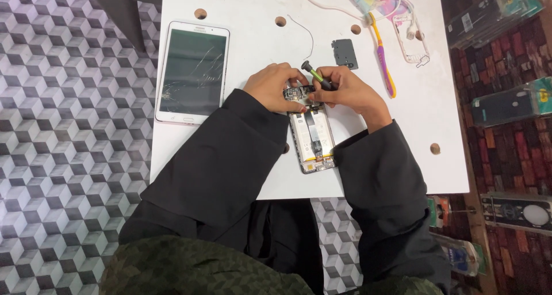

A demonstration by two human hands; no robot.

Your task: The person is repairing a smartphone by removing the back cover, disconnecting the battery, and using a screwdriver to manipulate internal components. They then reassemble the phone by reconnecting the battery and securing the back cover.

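Packaged phone cases [506, 105] are seen at 3 o'clock on the brick-patterned floor, dark, flat, rectangular. Opened phone [311, 135] is laid at table [241, 42] centre, back removed, battery and board exposed. Its top end is pinched by left hand [275, 87]. Green-handled screwdriver [315, 75] is clamped in right hand [348, 92] fingers. Cracked white tablet [192, 72] is placed at 9 o'clock.
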